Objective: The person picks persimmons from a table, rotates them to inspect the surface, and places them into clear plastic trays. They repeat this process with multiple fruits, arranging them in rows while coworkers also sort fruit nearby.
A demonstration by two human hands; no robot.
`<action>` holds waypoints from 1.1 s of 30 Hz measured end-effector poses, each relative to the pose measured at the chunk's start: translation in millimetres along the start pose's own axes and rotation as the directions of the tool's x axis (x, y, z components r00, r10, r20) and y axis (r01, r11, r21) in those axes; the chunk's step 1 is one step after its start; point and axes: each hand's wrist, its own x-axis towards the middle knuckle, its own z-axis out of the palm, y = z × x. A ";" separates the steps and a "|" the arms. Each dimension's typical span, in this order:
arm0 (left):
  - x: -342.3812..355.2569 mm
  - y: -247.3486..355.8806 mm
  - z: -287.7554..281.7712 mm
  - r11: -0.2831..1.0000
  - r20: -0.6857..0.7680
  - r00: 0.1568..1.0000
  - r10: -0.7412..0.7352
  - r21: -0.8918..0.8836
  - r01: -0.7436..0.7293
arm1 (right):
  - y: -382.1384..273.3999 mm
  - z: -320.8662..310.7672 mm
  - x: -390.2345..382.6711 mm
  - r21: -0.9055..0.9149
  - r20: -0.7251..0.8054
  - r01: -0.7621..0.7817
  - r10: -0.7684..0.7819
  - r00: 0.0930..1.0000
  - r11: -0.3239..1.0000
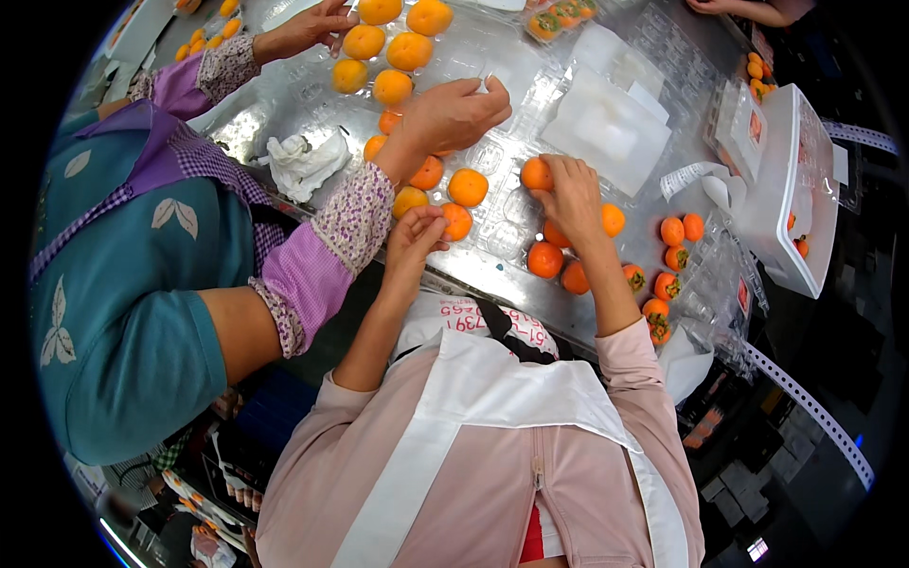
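Observation:
My right hand [568, 204] has its fingers bent round an orange persimmon [535, 173] on the metal worktop [516, 71], among more persimmons [544, 258] and clear plastic trays [497, 227]. My left hand [417, 237] is lower and to the left, its fingers curled at the edge of another persimmon [456, 221], below a yellower one [468, 186]. Loose white sheets [592, 128] lie above my right hand. To my right, several small, deep-orange persimmons [672, 230] lie in a column, some showing green leafy tops.
A co-worker in teal [142, 312] stands close on my left, an arm [417, 133] reaching over the worktop above my left hand. Other hands [303, 33] are at the far left. A white bin [795, 189], stacked clamshells [739, 123] and a crumpled white cloth [303, 166] surround the work area.

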 end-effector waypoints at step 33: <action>25.8 3.4 8.0 0.998 -0.004 1.000 -0.011 -0.067 0.010 | 39.3 3.9 139.4 0.870 0.445 -0.493 0.452 0.773 -0.012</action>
